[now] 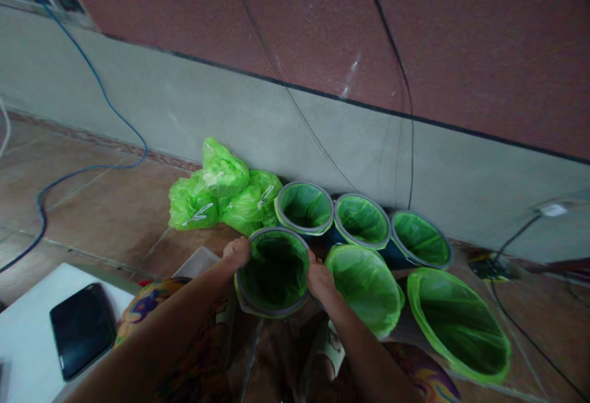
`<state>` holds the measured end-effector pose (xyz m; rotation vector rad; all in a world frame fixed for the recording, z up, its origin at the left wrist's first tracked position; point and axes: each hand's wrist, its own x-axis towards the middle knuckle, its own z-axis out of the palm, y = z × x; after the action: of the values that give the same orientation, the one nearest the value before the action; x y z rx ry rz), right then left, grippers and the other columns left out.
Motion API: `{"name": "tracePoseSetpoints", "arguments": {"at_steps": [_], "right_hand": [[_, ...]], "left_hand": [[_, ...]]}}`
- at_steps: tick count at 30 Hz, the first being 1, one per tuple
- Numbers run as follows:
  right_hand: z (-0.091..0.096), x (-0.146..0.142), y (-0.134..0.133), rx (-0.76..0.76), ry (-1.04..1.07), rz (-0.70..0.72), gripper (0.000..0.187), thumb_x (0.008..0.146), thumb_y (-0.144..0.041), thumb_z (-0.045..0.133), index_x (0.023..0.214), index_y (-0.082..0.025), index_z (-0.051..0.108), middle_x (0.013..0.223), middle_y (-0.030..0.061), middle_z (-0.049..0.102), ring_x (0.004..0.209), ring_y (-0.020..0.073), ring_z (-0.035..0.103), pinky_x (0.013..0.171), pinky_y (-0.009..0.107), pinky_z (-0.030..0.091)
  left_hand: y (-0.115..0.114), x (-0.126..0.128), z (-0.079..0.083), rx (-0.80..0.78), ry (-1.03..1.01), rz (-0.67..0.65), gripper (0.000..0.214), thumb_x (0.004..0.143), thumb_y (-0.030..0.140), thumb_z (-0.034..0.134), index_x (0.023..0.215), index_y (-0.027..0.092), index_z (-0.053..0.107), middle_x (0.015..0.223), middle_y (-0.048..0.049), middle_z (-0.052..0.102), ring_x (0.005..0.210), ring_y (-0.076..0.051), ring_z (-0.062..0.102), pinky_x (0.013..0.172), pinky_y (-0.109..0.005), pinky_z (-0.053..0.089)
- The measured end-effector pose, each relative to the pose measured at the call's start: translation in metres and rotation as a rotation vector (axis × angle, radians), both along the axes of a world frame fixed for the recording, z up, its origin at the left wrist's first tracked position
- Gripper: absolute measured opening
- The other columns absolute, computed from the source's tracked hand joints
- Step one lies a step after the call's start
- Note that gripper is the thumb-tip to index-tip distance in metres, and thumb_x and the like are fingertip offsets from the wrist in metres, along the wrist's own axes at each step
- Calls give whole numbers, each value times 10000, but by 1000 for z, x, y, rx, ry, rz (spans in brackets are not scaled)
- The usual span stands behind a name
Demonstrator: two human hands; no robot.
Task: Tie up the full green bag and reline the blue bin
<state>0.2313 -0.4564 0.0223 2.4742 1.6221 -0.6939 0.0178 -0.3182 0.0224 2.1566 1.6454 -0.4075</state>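
Observation:
My left hand (236, 252) grips the left rim of a trash bin (275, 312) lined with a green bag. On the opposite side, my right hand (319, 276) is closed around the same grey rim. The bin stands between my feet, its mouth facing up toward me and its inside dark. Right beside my right hand is another bin (364, 286) with a pale green liner folded over its edge. Farther right sits one more green-lined bin (461, 323), its liner also draped over the rim. The fingertips of both hands are partly hidden.
Three lined bins, a left one (305, 206), a middle one (362, 220) and a right one (421, 238), stand along the wall. Tied green bags (221, 194) lie left of them. A phone (83, 330) rests on a white surface (27, 329). Cables cross the wall and floor.

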Motion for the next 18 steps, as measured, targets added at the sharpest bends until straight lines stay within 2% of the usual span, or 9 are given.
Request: {"name": "tracePoseSetpoints", "arguments": {"at_steps": [5, 11, 13, 15, 18], "right_hand": [[-9, 2, -2, 40, 33, -8, 682, 838, -14, 417, 1504, -96, 299, 1155, 186, 647, 996, 235, 660, 828, 300, 457], [1, -10, -3, 182, -113, 21, 573, 857, -24, 396, 1411, -151, 474, 1271, 186, 584, 1076, 246, 616, 889, 327, 465], [-2, -25, 2, 251, -25, 83, 495, 861, -74, 451, 1344, -137, 541, 1265, 177, 594, 1124, 252, 596, 946, 331, 454], [-12, -46, 13, 288, 169, 103, 456, 842, -139, 536, 1294, -95, 569, 1228, 175, 623, 1137, 255, 597, 973, 324, 454], [-40, -80, 46, 322, 382, -8, 533, 781, -131, 597, 1301, -36, 537, 1248, 206, 623, 1167, 267, 594, 995, 344, 457]], "left_hand": [[3, 3, 3, 60, -6, 32, 352, 834, 147, 505, 1149, 64, 640, 1078, -205, 712, 1063, -309, 668, 886, -369, 528], [7, 1, -5, 30, -1, 71, 308, 867, 181, 465, 1033, 67, 698, 1113, -235, 696, 1059, -333, 665, 868, -391, 532], [5, 1, -6, 21, -10, 76, 302, 857, 157, 477, 1056, 64, 685, 1137, -234, 681, 1066, -324, 663, 877, -384, 528], [3, 2, -5, 17, -29, 76, 325, 841, 126, 480, 1111, 63, 649, 1178, -228, 657, 1081, -313, 657, 889, -379, 522], [0, 1, -4, 7, -63, 78, 362, 837, 110, 460, 1169, 48, 591, 1200, -235, 634, 1097, -316, 645, 900, -390, 513]]}}
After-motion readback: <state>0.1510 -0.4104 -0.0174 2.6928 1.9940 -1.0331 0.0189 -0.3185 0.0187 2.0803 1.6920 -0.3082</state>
